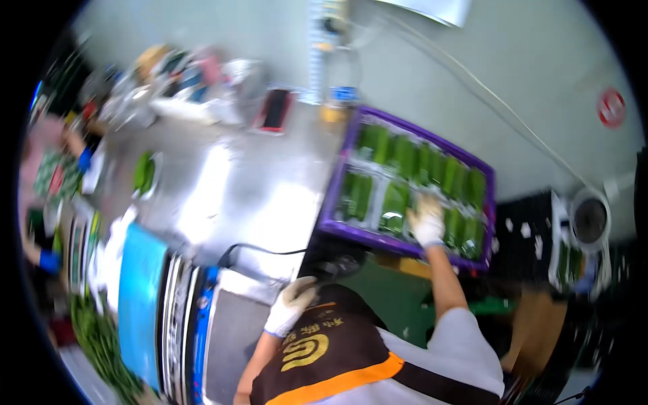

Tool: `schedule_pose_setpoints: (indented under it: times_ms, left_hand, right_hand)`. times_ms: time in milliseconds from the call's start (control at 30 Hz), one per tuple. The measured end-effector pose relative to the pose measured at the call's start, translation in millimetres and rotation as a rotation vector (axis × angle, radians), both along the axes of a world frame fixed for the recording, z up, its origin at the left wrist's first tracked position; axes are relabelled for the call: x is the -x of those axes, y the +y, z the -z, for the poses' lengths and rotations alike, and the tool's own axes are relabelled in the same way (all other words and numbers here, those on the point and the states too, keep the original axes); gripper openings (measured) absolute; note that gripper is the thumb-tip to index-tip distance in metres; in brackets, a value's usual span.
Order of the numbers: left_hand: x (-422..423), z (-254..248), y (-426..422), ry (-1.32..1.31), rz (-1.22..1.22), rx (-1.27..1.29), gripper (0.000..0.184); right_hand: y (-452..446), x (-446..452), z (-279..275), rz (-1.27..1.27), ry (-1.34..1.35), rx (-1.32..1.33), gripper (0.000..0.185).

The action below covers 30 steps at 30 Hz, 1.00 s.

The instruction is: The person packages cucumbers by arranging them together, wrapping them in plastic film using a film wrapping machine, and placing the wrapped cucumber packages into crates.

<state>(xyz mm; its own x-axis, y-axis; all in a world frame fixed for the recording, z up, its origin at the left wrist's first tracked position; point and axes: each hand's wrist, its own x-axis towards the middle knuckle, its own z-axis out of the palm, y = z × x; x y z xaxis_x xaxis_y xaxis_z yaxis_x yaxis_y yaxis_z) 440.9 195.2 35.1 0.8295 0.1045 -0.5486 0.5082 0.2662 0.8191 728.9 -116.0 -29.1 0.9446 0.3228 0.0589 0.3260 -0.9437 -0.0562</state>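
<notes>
My right hand (pixel 426 221), in a white glove, reaches into a purple crate (pixel 412 245) and rests on the packs of green vegetables in its front row. Its fingers point away from me over the packs, spread apart. Wrapped green packs (pixel 395 206) lie in two rows in the crate. My left hand (pixel 293 305), also gloved in white, is near my apron, beside the grey plate of a wrapping machine (pixel 236 337). Its fingers are bent and blurred, and whether they hold anything is hidden.
On the metal table (pixel 270 175) lie a tray of green vegetables (pixel 144 173), a black and red item (pixel 275 110) and plastic bags (pixel 236 81). A person (pixel 50 148) with blue gloves works at the far left. Long green vegetables (pixel 101 337) lie lower left. A black cable crosses the table edge.
</notes>
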Motion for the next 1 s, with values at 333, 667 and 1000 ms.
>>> schedule_pose_setpoints:
  times_ms: [333, 667, 1000]
  left_hand:
    - [48, -17, 39, -0.125, -0.131, -0.068, 0.041]
    - [100, -58, 80, -0.119, -0.561, -0.039, 0.04]
    - [118, -59, 82, 0.022, -1.049, 0.066, 0.039]
  right_hand:
    - [47, -49, -24, -0.101, 0.05, -0.088, 0.052]
    - [515, -31, -72, -1.263, 0.339, -0.339, 0.058]
    - [815, 84, -35, -1.57, -0.256, 0.295, 0.094]
